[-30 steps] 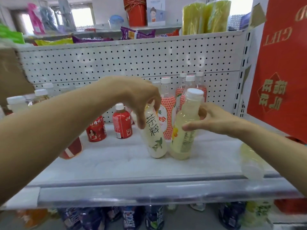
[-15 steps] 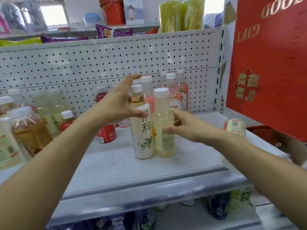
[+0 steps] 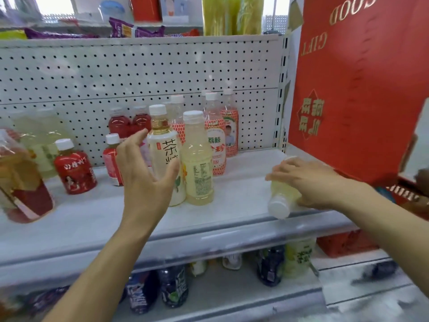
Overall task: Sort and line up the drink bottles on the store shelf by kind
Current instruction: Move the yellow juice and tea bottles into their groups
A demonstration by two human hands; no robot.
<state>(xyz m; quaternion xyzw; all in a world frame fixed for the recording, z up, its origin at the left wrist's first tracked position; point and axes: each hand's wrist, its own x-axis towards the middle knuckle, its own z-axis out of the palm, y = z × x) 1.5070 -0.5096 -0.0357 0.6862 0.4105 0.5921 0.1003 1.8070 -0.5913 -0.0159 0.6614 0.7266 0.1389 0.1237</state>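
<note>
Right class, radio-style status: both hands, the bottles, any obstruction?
Left hand open, beside the white tea bottle. Right hand on the fallen pale yellow bottle at the shelf edge. Nothing blocking.

My left hand [image 3: 148,173] covers the lower left of the tea bottle [image 3: 166,156] and most of the small red bottle [image 3: 112,159] behind it. My right hand [image 3: 306,182] covers the middle of the lying bottle [image 3: 279,201]; only its cap end and base show, and I cannot confirm a closed grip. The big bottle [image 3: 21,180] at far left is blurred and cut by the frame edge. Pale bottles [image 3: 44,135] behind it are smeared; labels unreadable. Lower-shelf bottles [image 3: 174,289] are partly hidden by the shelf lip [image 3: 209,240]. A dark object [image 3: 421,180] at the right edge is unidentifiable.
</note>
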